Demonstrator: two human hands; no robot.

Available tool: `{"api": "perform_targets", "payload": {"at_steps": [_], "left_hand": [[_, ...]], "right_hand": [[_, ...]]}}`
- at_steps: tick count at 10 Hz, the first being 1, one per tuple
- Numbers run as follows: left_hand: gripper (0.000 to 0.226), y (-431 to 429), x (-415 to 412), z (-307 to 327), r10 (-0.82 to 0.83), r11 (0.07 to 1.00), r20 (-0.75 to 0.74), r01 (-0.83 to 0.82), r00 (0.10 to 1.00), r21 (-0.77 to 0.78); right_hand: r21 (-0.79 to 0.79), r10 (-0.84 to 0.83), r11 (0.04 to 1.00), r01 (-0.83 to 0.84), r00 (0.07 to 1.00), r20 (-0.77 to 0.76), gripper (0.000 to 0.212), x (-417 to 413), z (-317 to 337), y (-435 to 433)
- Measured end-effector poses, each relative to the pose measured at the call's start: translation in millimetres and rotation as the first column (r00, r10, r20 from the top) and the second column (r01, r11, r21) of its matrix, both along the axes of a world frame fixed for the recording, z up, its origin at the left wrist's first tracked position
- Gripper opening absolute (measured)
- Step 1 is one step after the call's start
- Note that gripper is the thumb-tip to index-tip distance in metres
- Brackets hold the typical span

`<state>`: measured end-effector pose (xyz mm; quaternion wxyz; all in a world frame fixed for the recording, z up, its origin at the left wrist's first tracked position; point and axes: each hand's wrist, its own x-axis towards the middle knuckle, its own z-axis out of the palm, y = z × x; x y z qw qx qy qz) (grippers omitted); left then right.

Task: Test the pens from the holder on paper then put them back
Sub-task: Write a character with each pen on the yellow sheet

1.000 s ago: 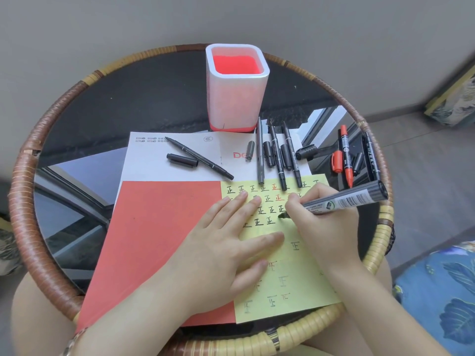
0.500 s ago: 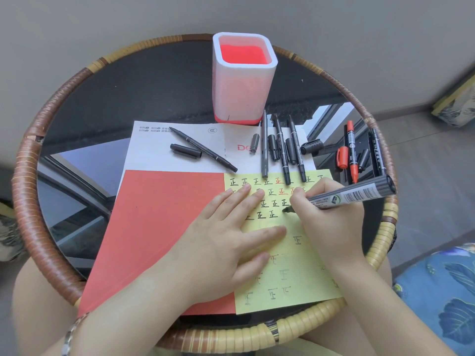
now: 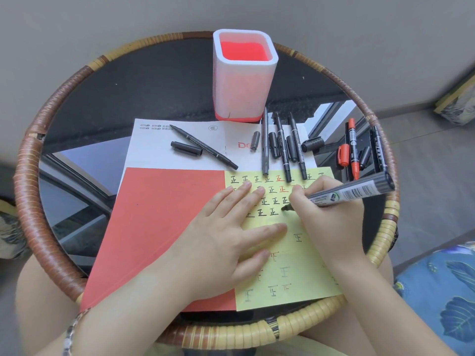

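Head view: the right hand (image 3: 326,214) has its grip curled round a fat grey marker (image 3: 352,192), tip down on the pale yellow paper sheet (image 3: 303,265) by the near-right edge of the round dark glass tabletop (image 3: 128,80). It looks mid test mark, I'd guess. The left hand (image 3: 226,235) lies flat with fingers spread, pinning the sheet (so it won't slide). The white square pen holder (image 3: 244,80) at the far edge looks empty, and the slim black pens (image 3: 282,147) lie uncapped just in front of it.

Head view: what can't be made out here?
All in the head view:
Characters on the yellow paper under the left hand: covered by that hand.
Label text on the marker in the right hand: too small.
Red logo on the white sheet: its end covered by a grey cap and a grey pen.
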<state>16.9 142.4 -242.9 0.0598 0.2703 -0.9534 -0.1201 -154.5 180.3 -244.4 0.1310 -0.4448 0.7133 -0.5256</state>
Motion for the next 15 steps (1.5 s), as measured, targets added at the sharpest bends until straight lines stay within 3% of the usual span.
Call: {"api": "perform_targets", "payload": {"at_steps": [6,8,9,11,12,13,14,15], "left_hand": [[0.041,0.0,-0.1,0.0,0.002,1.000,-0.004,-0.002,1.000,-0.001],[0.040,-0.1,1.2,-0.8,-0.004,1.000,-0.011,0.003,1.000,-0.019],[0.041,-0.7,1.0,-1.4,-0.011,0.999,-0.007,0.011,1.000,-0.032],[0.038,-0.4,0.6,-1.9,-0.038,0.997,0.007,0.039,0.999,-0.071],[0.031,-1.6,-5.5,1.1,-0.042,0.993,0.005,0.042,0.999,-0.114],[0.029,0.1,-12.5,2.4,-0.035,0.991,0.015,0.037,0.999,-0.129],[0.028,2.1,-16.5,-0.1,-0.023,0.990,0.017,0.025,1.000,-0.138],[0.033,3.0,-15.9,-4.2,-0.020,0.989,0.012,0.021,1.000,-0.148]], "right_hand": [[-0.006,-0.002,1.000,0.002,0.998,-0.070,0.026,-2.2,-1.2,3.8],[-0.101,-0.078,0.991,0.084,0.995,0.060,0.022,-6.2,5.8,6.2],[-0.075,-0.065,0.994,0.076,0.987,0.144,0.025,-8.0,8.6,4.2],[0.005,0.052,0.999,-0.053,0.995,0.081,0.015,-26.1,24.1,11.8],[0.098,0.065,0.993,-0.066,0.998,0.014,0.028,-42.9,36.3,11.3],[0.145,0.102,0.987,-0.072,0.972,-0.211,0.014,-60.7,47.7,3.4],[0.318,0.260,0.945,-0.075,0.761,-0.594,0.030,-82.9,56.0,-12.6],[0.376,0.326,0.926,-0.027,0.558,-0.763,0.051,-88.6,54.1,-25.9]]}}
